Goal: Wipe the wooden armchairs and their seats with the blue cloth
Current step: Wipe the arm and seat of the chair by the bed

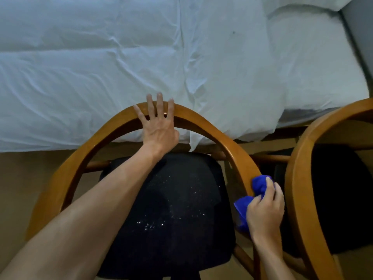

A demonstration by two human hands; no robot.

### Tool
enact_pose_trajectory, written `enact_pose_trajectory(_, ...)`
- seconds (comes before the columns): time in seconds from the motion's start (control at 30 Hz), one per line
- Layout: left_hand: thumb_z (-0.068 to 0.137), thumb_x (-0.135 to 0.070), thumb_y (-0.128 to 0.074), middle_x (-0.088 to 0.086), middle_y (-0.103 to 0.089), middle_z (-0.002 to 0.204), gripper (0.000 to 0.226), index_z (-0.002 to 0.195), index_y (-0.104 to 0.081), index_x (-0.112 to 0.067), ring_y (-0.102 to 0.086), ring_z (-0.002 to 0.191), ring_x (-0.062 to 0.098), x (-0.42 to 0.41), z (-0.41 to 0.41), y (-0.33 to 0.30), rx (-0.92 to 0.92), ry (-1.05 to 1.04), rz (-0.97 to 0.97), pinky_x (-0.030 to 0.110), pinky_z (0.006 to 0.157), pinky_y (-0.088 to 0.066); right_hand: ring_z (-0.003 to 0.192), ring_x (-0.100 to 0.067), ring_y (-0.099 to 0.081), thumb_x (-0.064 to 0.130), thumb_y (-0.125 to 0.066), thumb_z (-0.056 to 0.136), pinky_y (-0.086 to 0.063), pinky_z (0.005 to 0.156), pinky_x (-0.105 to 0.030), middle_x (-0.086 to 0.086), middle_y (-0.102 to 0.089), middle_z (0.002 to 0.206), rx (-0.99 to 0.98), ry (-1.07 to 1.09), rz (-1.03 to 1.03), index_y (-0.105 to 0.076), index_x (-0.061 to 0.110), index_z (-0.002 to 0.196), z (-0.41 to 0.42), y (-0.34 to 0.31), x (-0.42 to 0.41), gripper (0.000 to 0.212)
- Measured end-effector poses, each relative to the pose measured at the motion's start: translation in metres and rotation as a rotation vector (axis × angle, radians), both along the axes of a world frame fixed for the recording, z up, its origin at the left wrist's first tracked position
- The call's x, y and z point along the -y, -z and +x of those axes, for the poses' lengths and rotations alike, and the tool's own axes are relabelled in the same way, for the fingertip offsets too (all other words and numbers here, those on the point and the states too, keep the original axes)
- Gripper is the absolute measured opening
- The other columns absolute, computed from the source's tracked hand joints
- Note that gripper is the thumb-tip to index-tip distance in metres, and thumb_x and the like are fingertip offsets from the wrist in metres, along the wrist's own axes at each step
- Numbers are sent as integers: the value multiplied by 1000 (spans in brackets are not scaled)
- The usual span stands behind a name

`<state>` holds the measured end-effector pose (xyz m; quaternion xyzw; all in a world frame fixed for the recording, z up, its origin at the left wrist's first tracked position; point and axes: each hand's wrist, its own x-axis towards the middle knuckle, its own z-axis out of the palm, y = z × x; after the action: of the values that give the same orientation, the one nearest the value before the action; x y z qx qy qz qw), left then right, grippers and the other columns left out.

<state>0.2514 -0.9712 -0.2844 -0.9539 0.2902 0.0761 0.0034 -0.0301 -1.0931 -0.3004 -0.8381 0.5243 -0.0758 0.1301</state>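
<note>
A wooden armchair with a curved back rail stands below me, its black seat dotted with pale specks. My left hand rests flat on the top of the curved rail, fingers straight. My right hand grips a bunched blue cloth and presses it against the right arm of the rail. A second wooden armchair with a black seat stands close on the right, partly cut off by the frame.
A bed with a white duvet fills the far half of the view, right behind both chair backs. A white pillow lies at the top right. Beige floor shows on the left.
</note>
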Motion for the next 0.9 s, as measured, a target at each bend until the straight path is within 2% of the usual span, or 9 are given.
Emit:
enact_pose_trajectory(0.1, 82, -29, -50, 20, 14, 157, 91, 152, 4, -10, 15, 142, 44, 8, -13, 7, 65, 51, 44, 65, 109, 8, 121, -33, -49, 14, -55, 91, -42, 101, -47, -19, -49, 132, -17, -153, -71, -48, 7, 130, 31, 6, 8, 41)
enact_pose_trajectory(0.2, 82, -31, -53, 20, 11, 158, 88, 153, -3, -17, 13, 142, 46, 15, -27, 10, 103, 210, 93, 64, 109, 9, 127, -34, -43, 32, -54, 90, -41, 103, -46, -18, -45, 138, -60, -352, -55, -46, 10, 134, 80, 16, 23, 50)
enact_pose_trajectory(0.27, 83, -36, -54, 18, 7, 159, 84, 153, -10, -22, 12, 144, 43, 29, -38, 9, 70, 317, 121, 62, 110, 10, 130, -35, -40, 27, -52, 92, -40, 104, -47, -18, -43, 141, -73, -369, -48, -45, 9, 136, 79, 19, 25, 48)
enact_pose_trajectory(0.37, 86, -39, -50, 12, 3, 160, 77, 152, -12, -25, 11, 146, 33, 60, -66, 9, -78, 508, 162, 60, 114, 9, 134, -36, -37, 20, -53, 91, -37, 108, -48, -20, -40, 145, -99, -301, -53, -46, 7, 136, 13, 14, 7, 48)
enact_pose_trajectory(0.47, 90, -42, -45, 8, 10, 160, 74, 152, -7, -30, 18, 145, 30, 85, -109, 7, -355, 460, 61, 57, 116, 6, 129, -38, -42, 9, -65, 84, -42, 102, -51, -22, -41, 142, -72, -164, -43, -48, 5, 133, -72, 15, -18, 52)
enact_pose_trajectory(0.57, 92, -45, -41, 5, 16, 160, 70, 151, -5, -35, 25, 143, 31, 95, -152, 11, -429, 543, 2, 57, 116, 6, 119, -42, -49, -2, -70, 77, -48, 92, -53, -26, -46, 135, -5, -23, -14, -49, 4, 128, -118, 19, -43, 55)
enact_pose_trajectory(0.63, 93, -42, -41, 3, 16, 160, 67, 151, -7, -36, 27, 142, 30, 99, -172, 14, -460, 603, -14, 60, 115, 7, 118, -43, -49, -4, -72, 74, -46, 91, -52, -27, -47, 133, 21, 18, 3, -50, 1, 126, -118, 18, -48, 57)
enact_pose_trajectory(0.73, 94, -40, -37, -1, 12, 160, 62, 151, -12, -37, 26, 143, 27, 101, -181, 18, -488, 626, -36, 61, 113, 9, 121, -40, -47, 5, -68, 82, -47, 93, -50, -26, -45, 135, 43, -95, -26, -49, -1, 128, -77, 15, -20, 50)
enact_pose_trajectory(0.9, 99, -42, -29, -1, 9, 161, 57, 151, -9, -37, 19, 145, 28, 96, -170, 20, -392, 672, 38, 61, 114, 7, 128, -36, -42, 14, -61, 89, -45, 99, -47, -23, -40, 141, 25, -202, -28, -43, 2, 135, -48, 15, 0, 51)
